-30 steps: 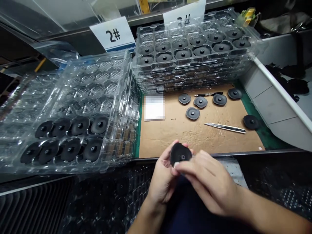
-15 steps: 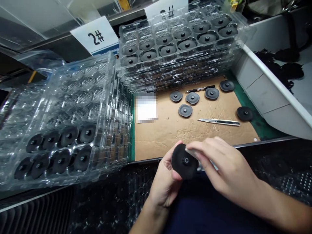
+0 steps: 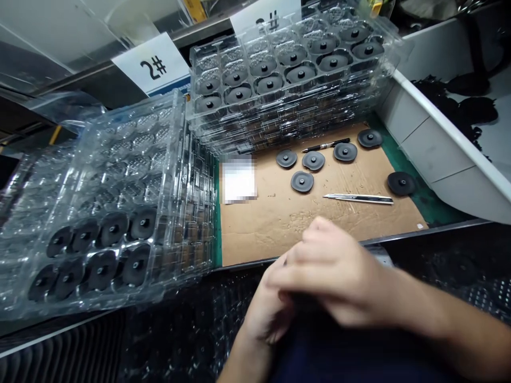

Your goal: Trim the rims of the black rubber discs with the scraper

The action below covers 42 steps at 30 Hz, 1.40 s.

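My left hand (image 3: 265,306) is curled at the near edge of the work surface, around a round black rubber disc with a small central stem. The disc is now almost wholly covered by my right hand (image 3: 333,266), which lies across it with bent fingers and some blur. Whatever the right fingers pinch is out of sight. Beyond the hands, several like discs (image 3: 302,182) lie loose on a sheet of cardboard (image 3: 263,234). A slim craft knife (image 3: 359,199) and a black pen (image 3: 325,146) rest among them.
Stacked clear plastic trays (image 3: 287,101) with black discs stand at the back. Another tray stack (image 3: 123,175) rises on the left. A white bin (image 3: 443,138) with black pieces borders the right. A sign (image 3: 154,64) reads 2#.
My right hand has swung left across the disc, hiding it from view. Before, its fingertips were at the disc's upper right edge with a small pale item. My left hand stays nearly in place.
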{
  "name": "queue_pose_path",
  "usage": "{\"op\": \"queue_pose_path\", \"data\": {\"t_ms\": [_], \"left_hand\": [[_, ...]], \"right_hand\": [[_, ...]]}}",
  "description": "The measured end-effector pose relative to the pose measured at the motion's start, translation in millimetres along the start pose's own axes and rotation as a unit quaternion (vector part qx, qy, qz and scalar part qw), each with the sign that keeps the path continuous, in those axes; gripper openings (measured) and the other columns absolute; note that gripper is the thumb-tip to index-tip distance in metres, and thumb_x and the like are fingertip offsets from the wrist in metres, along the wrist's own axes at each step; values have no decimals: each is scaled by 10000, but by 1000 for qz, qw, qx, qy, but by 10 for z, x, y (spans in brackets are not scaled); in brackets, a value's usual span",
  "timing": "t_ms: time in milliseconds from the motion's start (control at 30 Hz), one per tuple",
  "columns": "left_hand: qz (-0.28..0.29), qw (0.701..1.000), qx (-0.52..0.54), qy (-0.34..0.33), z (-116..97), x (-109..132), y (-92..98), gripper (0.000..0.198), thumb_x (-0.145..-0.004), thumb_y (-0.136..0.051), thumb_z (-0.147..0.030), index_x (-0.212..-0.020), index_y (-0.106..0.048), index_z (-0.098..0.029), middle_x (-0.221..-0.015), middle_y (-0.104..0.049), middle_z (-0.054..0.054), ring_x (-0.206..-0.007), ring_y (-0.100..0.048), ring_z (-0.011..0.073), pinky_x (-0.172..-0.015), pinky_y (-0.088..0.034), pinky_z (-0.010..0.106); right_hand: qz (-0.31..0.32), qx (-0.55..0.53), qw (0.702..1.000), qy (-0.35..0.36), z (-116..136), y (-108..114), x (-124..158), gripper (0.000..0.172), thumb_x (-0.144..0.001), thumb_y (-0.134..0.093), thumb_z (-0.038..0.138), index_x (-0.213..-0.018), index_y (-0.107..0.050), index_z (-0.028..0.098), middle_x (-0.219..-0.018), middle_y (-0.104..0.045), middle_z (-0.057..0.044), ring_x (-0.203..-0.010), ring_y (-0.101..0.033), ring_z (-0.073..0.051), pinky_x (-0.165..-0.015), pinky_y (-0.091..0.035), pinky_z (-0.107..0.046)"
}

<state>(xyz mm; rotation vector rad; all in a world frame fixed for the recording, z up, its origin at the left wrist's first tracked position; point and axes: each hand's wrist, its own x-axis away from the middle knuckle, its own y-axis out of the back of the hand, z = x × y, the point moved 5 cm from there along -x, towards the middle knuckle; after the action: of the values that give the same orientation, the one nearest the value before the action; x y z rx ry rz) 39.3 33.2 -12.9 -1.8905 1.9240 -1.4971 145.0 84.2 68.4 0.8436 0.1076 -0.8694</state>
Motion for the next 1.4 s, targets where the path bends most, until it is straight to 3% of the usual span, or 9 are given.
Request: {"op": "queue_pose_path", "data": {"t_ms": [200, 433, 600, 767, 900, 967, 1100, 1200, 1400], "left_hand": [[62, 997, 45, 13, -135, 51, -68, 652, -599, -781, -386, -1197, -523, -349, -1189, -628, 66, -1039, -627, 304, -809, -535, 366], [45, 996, 80, 8, -135, -47, 61, 674, -564, -760, -458, -1185, -531, -336, -1291, -562, 65, -1070, -609, 293, -864, -511, 360], [11, 997, 72, -34, -141, -88, 69, 623, -678, -711, -424, -1250, -486, -318, -1261, -581, 79, -1094, -596, 291, -893, -500, 366], [6, 998, 40, -56, -97, -81, 60, 643, -660, -754, -374, -1243, -527, -227, -1221, -604, 95, -1131, -564, 274, -957, -463, 353], [-29, 996, 12, -88, -105, -56, 173, 576, -666, -765, -302, -1204, -564, -264, -1190, -618, 48, -1104, -578, 230, -944, -465, 297], [-29, 993, 10, -116, -127, -42, 196, 624, -628, -792, -294, -1207, -561, -282, -1189, -617, 41, -1065, -598, 219, -911, -487, 290], [-6, 992, 8, -125, -148, -29, 144, 630, -623, -787, -330, -1210, -569, -264, -1141, -645, 54, -1073, -596, 202, -941, -465, 269], [18, 992, 17, -124, -188, -25, 110, 644, -561, -813, -339, -1165, -599, -267, -1188, -622, 37, -1100, -584, 232, -952, -466, 292], [12, 996, 35, -82, -152, -52, 85, 613, -568, -817, -331, -1143, -614, -265, -1166, -648, 29, -1065, -604, 198, -896, -479, 231]], "right_hand": [[-83, -61, 931, -349, -980, -35, 437, 238, -893, -463, 270, -1059, -624, 210, -1059, -649, -45, -958, -590, -191, -811, -447, -324], [51, -169, 922, -346, -802, -758, 974, 225, -888, -468, 268, -1008, -648, 204, -983, -694, -38, -880, -655, -191, -749, -530, -310], [-34, -126, 909, -397, -745, -390, 810, 248, -900, -459, 309, -1056, -622, 206, -1048, -668, -60, -941, -627, -211, -780, -515, -328], [-150, -51, 952, -261, -244, -31, 232, 263, -896, -484, 214, -1142, -576, 219, -1061, -638, -46, -945, -590, -182, -808, -480, -296], [-69, -71, 986, -135, 55, -248, -34, 253, -882, -448, 101, -1090, -583, 152, -926, -642, -57, -861, -568, -166, -809, -465, -308], [-20, -86, 986, -139, 45, -333, -90, 243, -884, -439, 91, -1060, -594, 155, -920, -640, -50, -840, -569, -152, -785, -469, -290], [-101, -30, 989, -108, 40, -223, -96, 243, -872, -460, 98, -1075, -592, 110, -906, -627, -80, -832, -549, -174, -786, -458, -327], [-64, -62, 993, -71, 88, -208, 48, 261, -866, -480, 74, -1104, -576, 122, -930, -621, -62, -853, -540, -150, -818, -446, -295], [-65, 77, 985, -143, -46, -79, 195, 241, -878, -457, 75, -1061, -605, 124, -773, -586, -55, -710, -479, -155, -667, -407, -302]]}}
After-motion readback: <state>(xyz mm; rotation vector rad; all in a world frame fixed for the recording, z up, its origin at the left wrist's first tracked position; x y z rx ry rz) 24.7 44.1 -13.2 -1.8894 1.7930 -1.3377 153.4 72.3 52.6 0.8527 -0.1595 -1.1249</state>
